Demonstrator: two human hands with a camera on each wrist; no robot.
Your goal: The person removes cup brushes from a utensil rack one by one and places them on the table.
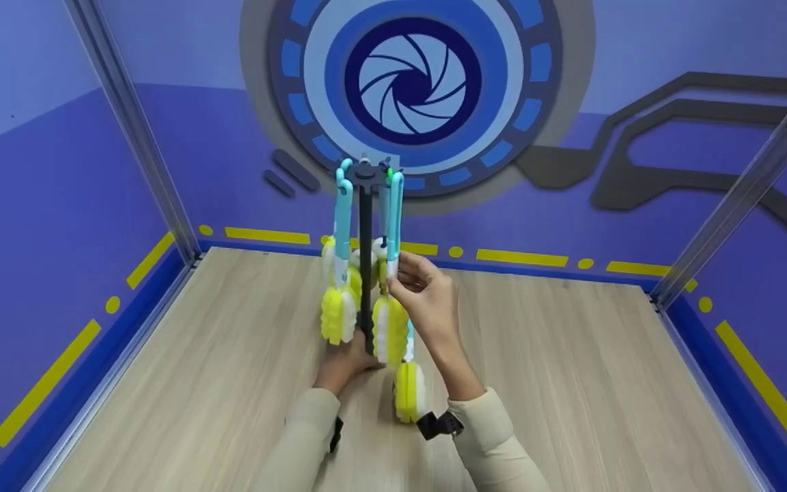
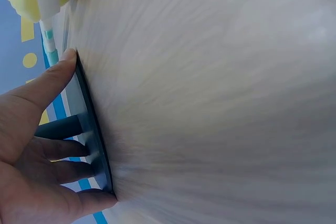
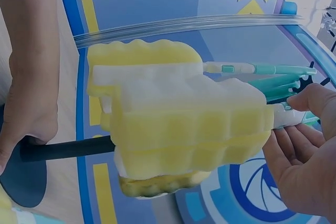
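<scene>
Reading the head view: I have the right hand [image 1: 427, 301] on the right side of the stand [image 1: 365, 253], thumb and fingertips pinching the pale lower handle of the front right brush [image 1: 388, 321], just above its yellow-and-white sponge head. Long axis near upright, roughly parallel to the post; sponge down, looped end up, close by the black hub [image 1: 368, 175]. I judge this to be the governing relation: loop against hub, with my pinch well below both. Whether the loop sits on a peg, I cannot tell.

Left hand [image 1: 346, 359] is low, at the foot of the post; the left wrist view shows thumb and fingers spread around the rim of the dark base [image 2: 94, 135], gripping it against the table [image 1: 537, 383]. The right is clearly the nearer hand to the hub.

Also noted: a loose brush [image 1: 407, 393] on the table beside the right wrist, sponge toward the person, handle pointing away and partly hidden behind the pinched brush's sponge.
</scene>
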